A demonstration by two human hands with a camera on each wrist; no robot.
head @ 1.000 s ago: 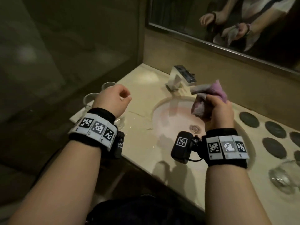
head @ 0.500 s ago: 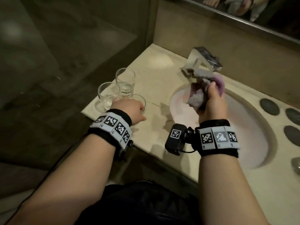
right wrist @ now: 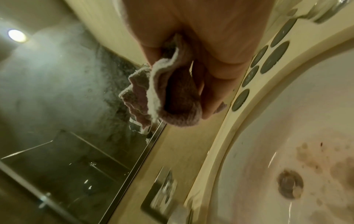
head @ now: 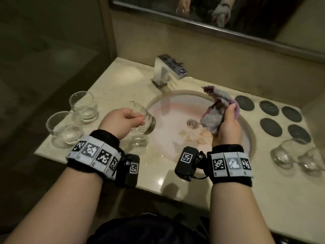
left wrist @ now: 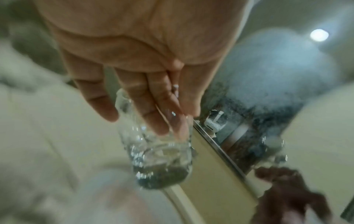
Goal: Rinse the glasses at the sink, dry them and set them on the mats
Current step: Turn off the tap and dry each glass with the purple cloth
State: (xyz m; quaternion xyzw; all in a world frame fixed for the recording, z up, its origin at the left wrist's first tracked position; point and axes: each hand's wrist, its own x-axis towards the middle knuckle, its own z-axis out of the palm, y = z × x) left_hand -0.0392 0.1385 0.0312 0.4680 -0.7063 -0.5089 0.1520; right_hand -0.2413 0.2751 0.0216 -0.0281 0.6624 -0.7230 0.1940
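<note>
My left hand (head: 121,120) grips a clear glass (head: 143,118) tilted on its side at the sink's left rim; in the left wrist view the fingers (left wrist: 153,106) curl round the glass (left wrist: 157,151). My right hand (head: 226,124) holds a bunched pink-grey cloth (head: 216,110) above the basin (head: 168,110), seen close as the cloth (right wrist: 168,97) in the right wrist view. Two more glasses (head: 84,104) (head: 63,129) stand on the counter at left. Dark round mats (head: 269,108) lie to the right of the sink.
A chrome faucet (head: 167,71) stands behind the basin, with the drain (head: 193,123) below it. Two glasses (head: 288,154) lie near the counter's right front. A mirror (head: 228,13) runs along the back wall. The counter's front edge is close to my wrists.
My left hand took a glass from the group at left and lifted it, tilted, toward the basin. The right hand with the cloth stayed over the sink.
</note>
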